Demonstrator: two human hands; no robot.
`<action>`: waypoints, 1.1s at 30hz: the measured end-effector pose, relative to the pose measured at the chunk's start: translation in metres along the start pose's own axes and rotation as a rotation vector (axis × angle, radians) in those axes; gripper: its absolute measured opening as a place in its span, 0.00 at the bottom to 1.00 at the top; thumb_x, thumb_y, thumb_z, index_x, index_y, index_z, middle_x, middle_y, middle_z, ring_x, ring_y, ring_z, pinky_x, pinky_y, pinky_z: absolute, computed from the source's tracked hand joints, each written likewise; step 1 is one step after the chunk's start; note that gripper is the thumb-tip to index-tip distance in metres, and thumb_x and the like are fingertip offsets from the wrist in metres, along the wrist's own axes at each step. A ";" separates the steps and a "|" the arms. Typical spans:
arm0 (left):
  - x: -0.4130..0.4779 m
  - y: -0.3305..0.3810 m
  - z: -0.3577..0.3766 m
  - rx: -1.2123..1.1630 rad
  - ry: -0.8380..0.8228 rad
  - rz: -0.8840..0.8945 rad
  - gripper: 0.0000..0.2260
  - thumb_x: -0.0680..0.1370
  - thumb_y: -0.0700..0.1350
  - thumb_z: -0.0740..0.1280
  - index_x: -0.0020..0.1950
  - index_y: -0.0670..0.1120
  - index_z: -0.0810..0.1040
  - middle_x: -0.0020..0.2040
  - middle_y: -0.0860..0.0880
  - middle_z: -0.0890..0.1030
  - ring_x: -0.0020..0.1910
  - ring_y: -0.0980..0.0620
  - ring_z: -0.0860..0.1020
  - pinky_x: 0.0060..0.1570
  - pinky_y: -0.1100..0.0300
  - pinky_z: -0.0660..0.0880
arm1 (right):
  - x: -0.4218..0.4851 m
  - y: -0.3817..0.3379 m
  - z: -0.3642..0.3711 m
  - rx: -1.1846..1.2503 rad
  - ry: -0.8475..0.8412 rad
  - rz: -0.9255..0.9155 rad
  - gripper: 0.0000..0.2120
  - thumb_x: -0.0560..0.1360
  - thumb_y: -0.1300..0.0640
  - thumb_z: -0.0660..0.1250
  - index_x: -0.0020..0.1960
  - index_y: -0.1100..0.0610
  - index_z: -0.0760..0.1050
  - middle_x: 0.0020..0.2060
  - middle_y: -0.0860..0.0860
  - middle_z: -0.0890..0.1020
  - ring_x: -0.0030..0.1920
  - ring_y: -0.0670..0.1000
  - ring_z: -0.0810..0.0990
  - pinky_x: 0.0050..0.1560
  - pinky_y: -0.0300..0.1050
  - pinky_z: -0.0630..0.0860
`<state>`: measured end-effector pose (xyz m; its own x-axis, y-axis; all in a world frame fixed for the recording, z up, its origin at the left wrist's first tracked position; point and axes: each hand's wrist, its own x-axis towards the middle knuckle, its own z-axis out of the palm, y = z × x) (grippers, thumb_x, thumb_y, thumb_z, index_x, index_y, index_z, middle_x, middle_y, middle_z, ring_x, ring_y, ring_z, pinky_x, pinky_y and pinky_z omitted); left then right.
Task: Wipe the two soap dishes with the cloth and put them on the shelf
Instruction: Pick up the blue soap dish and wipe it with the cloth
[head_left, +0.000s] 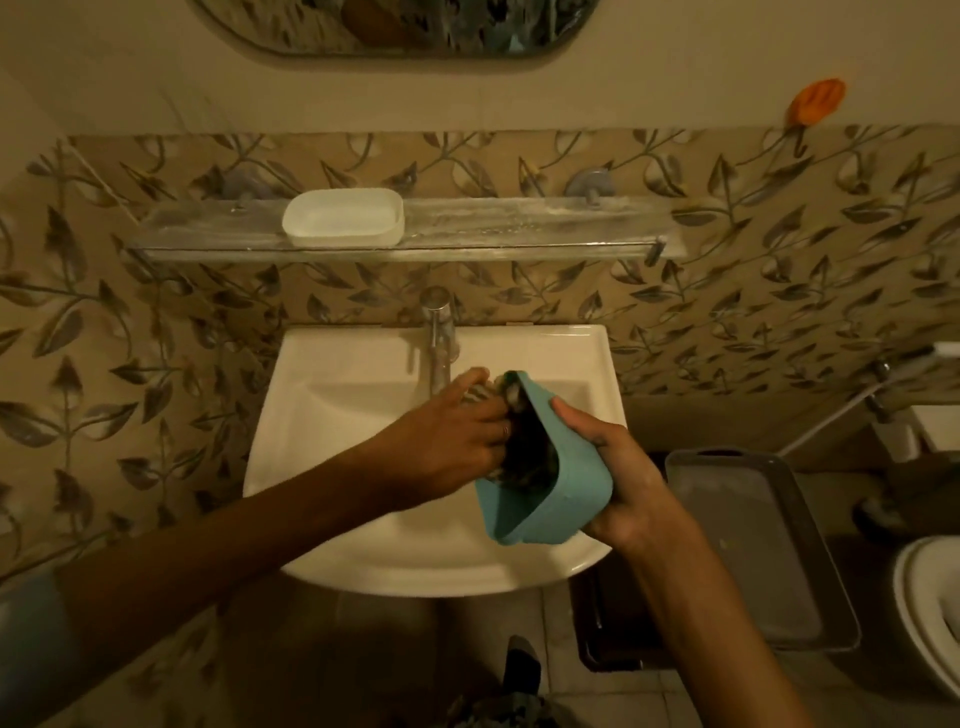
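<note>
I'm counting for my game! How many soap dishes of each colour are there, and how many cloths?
White soap dish: 1, on the shelf
Teal soap dish: 1, in the right hand
Cloth: 1, in the left hand
Total: 3

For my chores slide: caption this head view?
Left hand presses cloth into teal soap dish held by right hand over sink; white dish sits on shelf.

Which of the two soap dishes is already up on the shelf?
The white soap dish, resting on the glass shelf; the teal soap dish is in the right hand over the sink.
</note>
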<state>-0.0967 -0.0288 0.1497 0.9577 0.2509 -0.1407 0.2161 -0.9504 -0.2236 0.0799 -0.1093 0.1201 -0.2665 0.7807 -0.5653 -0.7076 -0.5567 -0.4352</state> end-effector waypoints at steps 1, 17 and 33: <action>0.002 0.005 0.007 0.008 -0.036 -0.007 0.17 0.77 0.44 0.51 0.55 0.50 0.79 0.57 0.50 0.80 0.65 0.46 0.72 0.69 0.42 0.62 | 0.001 -0.002 -0.001 -0.020 0.009 0.003 0.26 0.69 0.49 0.69 0.64 0.60 0.75 0.47 0.59 0.82 0.45 0.57 0.80 0.54 0.53 0.75; -0.013 0.045 -0.036 -1.578 -0.213 -0.460 0.20 0.74 0.28 0.58 0.51 0.53 0.74 0.53 0.56 0.75 0.52 0.67 0.74 0.44 0.77 0.73 | 0.021 -0.001 0.002 -0.389 -0.041 -0.458 0.22 0.71 0.52 0.66 0.66 0.44 0.72 0.57 0.53 0.81 0.52 0.54 0.81 0.50 0.48 0.80; -0.019 0.042 -0.005 -2.085 0.067 -0.911 0.25 0.64 0.35 0.63 0.58 0.53 0.71 0.56 0.46 0.78 0.55 0.45 0.77 0.47 0.53 0.76 | 0.048 -0.004 -0.003 -0.545 -0.066 -0.829 0.29 0.72 0.46 0.68 0.72 0.43 0.64 0.55 0.47 0.80 0.51 0.51 0.81 0.48 0.46 0.80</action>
<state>-0.1053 -0.0740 0.1476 0.5176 0.6231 -0.5863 0.2451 0.5486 0.7994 0.0718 -0.0709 0.0927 0.1288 0.9870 0.0962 -0.2937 0.1306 -0.9469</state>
